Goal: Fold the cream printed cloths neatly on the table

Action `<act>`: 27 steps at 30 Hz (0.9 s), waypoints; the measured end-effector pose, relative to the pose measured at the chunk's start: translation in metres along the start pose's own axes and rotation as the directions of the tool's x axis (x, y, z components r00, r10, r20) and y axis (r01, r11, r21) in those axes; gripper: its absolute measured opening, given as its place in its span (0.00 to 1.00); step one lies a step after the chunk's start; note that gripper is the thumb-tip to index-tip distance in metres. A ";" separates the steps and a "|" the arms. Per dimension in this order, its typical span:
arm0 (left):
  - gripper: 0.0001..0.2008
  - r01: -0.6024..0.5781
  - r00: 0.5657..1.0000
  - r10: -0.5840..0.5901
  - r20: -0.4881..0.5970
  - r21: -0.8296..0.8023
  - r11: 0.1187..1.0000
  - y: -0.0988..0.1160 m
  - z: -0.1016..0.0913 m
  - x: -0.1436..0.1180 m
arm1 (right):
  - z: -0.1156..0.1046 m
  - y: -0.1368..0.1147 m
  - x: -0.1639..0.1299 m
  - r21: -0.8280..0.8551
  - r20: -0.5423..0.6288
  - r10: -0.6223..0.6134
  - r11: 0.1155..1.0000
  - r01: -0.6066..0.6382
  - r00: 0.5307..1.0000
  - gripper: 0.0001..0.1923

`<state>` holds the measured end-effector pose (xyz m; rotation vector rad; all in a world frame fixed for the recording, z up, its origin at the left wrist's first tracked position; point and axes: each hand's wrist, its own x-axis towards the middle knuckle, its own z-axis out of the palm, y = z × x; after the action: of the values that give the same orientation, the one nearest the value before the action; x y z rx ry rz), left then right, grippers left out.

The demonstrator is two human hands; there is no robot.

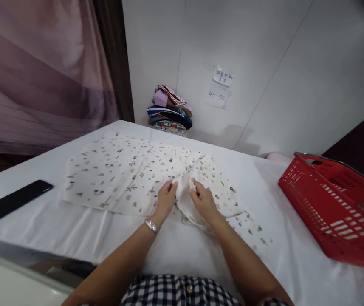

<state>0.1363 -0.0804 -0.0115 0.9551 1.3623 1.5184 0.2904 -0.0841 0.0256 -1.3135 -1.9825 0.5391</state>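
Cloth [156, 170]: spread mostly flat across the tabletop's [105, 231] middle; one part is raised, no finished fold seen.
Left hand [166, 197]: the raised part is pinched, fingers closed.
Right hand [204, 200]: cloth is pinched likewise.
Red basket [315, 206]: stood toward the right edge; contents cannot be made out.

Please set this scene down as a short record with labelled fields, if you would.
Left grip: pinching patterned cloth
Right grip: pinching the same cloth, close beside
Cloth state: mostly spread out, bunched up between the hands
Surface: white-covered table
Left side: flat black object
Right side: red basket
Far side: stack of folded fabrics near the wall
Wall note: reads 45-50
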 end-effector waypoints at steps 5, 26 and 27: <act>0.13 -0.075 0.997 0.072 0.040 0.079 0.994 0.011 0.002 -0.012 | 0.021 -0.010 -0.003 -0.237 0.107 -0.038 0.970 0.062 0.994 0.21; 0.10 -0.288 0.954 0.260 0.148 0.227 0.930 0.018 -0.004 -0.022 | 0.033 -0.019 -0.003 -0.401 0.235 0.048 0.914 0.052 0.971 0.28; 0.10 -0.301 0.951 0.271 0.149 0.244 0.922 0.019 -0.004 -0.022 | 0.033 -0.018 -0.003 -0.398 0.235 0.051 0.916 0.048 0.971 0.28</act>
<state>0.1382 -0.1034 0.0071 1.4404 1.4129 1.4886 0.2557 -0.0931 0.0146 -1.5533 -2.3870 0.3087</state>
